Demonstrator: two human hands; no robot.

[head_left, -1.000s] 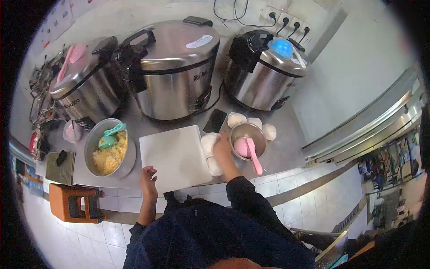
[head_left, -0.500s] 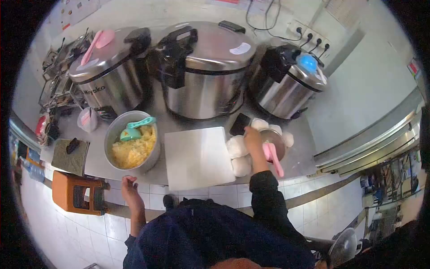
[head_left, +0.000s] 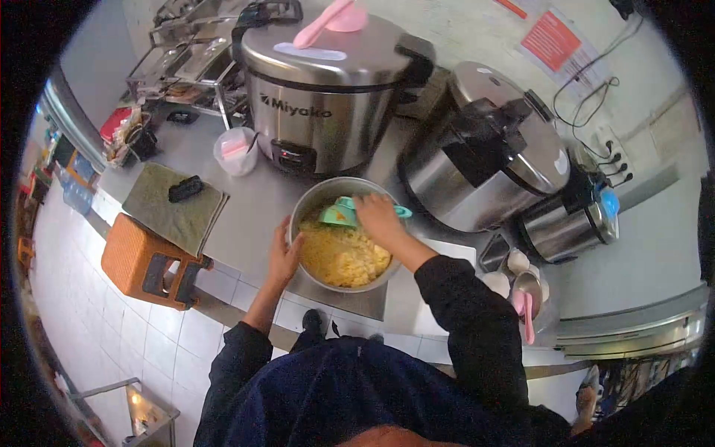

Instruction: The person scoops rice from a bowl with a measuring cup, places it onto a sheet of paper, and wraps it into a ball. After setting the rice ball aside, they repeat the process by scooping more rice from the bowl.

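Note:
A round metal pot (head_left: 296,273) of yellow rice (head_left: 342,257) stands at the counter's front. My left hand (head_left: 283,253) grips its left side, with the thumb at the rim and the other fingers along the outer wall. My right hand (head_left: 378,217) reaches over the far part of the pot, closed on the handle of a turquoise rice scoop (head_left: 339,215). The scoop's bowl rests on the rice, and part of the handle is hidden under my fingers. Right of the pot lies white paper (head_left: 428,294), partly covered by my right sleeve.
Large rice cookers (head_left: 320,112) line the back, one with a pink scoop (head_left: 324,22) on its lid. On the right, white bundles (head_left: 497,283) surround a metal bowl (head_left: 529,284) holding another pink scoop. A folded cloth (head_left: 167,208) and plastic cup (head_left: 236,151) sit left; an orange stool (head_left: 141,257) stands below.
The view has swung left. My right hand has left the metal bowl and taken hold of the turquoise scoop. My left hand has come up from below the counter edge onto the pot.

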